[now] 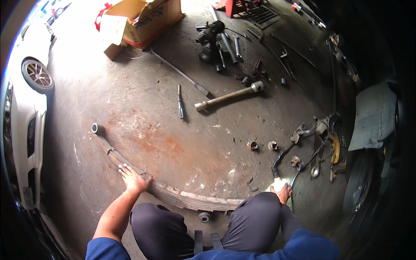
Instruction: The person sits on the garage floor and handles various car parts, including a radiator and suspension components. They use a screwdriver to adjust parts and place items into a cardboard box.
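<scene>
A curved leaf spring, a stack of several rusty grey leaves, lies across the floor in front of my knees. Its left end carries a round eye. My left hand rests on the spring's left half, fingers stretched out over the leaves. Beyond my right knee, my right hand has its fingers curled at a glaring white spot; what it holds there is lost in the glare. My knee hides part of that hand and the spring's right end. A round metal bush sits on the floor between my legs.
Ahead lie a long socket wrench, a blue-handled screwdriver, a pry bar and a pile of tools. A cardboard box stands farther back. Metal parts are scattered at right. A white car stands left.
</scene>
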Demonstrator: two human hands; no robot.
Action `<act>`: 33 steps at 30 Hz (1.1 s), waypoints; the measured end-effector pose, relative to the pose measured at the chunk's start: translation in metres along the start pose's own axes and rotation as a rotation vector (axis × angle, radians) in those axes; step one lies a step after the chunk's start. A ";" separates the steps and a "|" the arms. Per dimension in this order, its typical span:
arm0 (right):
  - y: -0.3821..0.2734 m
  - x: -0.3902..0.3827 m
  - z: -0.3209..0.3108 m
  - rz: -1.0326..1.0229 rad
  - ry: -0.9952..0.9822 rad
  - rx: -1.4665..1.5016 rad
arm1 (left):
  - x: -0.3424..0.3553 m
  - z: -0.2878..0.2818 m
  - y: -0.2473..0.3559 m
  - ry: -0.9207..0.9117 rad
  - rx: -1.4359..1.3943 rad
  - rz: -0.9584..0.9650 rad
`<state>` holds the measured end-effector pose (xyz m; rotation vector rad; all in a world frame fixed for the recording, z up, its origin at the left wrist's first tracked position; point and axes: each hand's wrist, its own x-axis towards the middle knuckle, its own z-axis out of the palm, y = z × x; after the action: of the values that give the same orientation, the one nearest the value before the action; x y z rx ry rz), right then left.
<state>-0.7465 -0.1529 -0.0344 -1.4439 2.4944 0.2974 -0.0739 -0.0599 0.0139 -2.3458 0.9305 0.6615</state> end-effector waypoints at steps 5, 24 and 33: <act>-0.227 0.082 -0.087 -0.805 0.226 0.494 | -0.004 0.004 -0.003 0.094 -0.069 0.062; -0.635 0.198 -0.061 -0.736 0.005 -0.124 | -0.007 -0.029 0.011 -0.061 -0.043 -0.071; -0.623 0.204 -0.077 -0.808 0.015 -0.125 | 0.063 -0.143 0.286 -0.327 -0.399 0.007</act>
<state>-0.3105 -0.6483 -0.0581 -2.3369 1.7130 0.2750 -0.2065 -0.3574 -0.0008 -2.4588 0.7084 1.2884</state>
